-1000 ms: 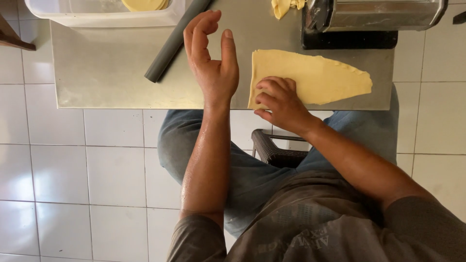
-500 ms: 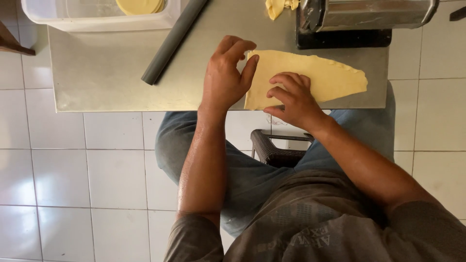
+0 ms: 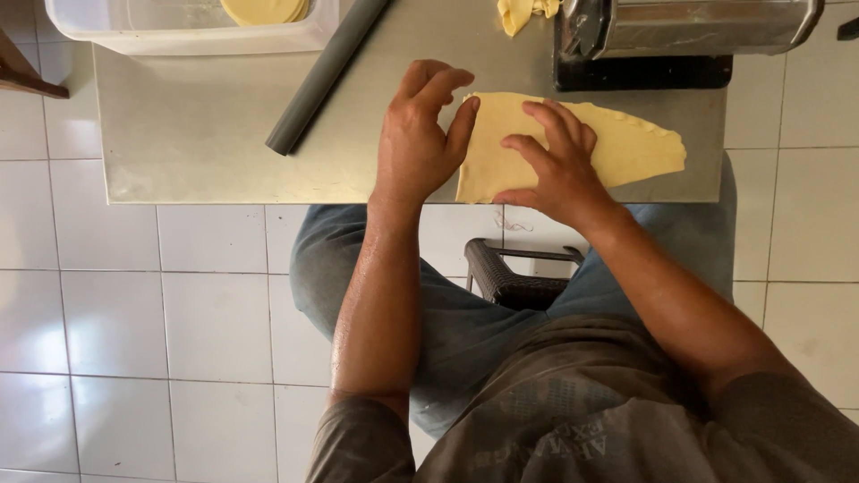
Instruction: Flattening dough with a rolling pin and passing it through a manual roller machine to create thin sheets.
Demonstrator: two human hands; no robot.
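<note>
A flat sheet of yellow dough (image 3: 626,148) lies on the grey metal table (image 3: 197,134) near its front edge. My left hand (image 3: 420,143) rests on the table with its fingers against the sheet's left edge. My right hand (image 3: 555,165) presses flat on the middle of the dough with fingers spread. Neither hand grips anything.
A grey rolling pin (image 3: 327,72) lies diagonally to the left of my hands. A white plastic tub (image 3: 179,22) holding yellow dough discs stands at the back left. A metal pasta roller (image 3: 689,27) and a dough scrap (image 3: 523,13) sit at the back right. White tiled floor and a dark stool (image 3: 514,277) lie below.
My left hand came down from a raised position onto the table at the dough's left edge. My right hand slid from the sheet's near corner up onto its middle.
</note>
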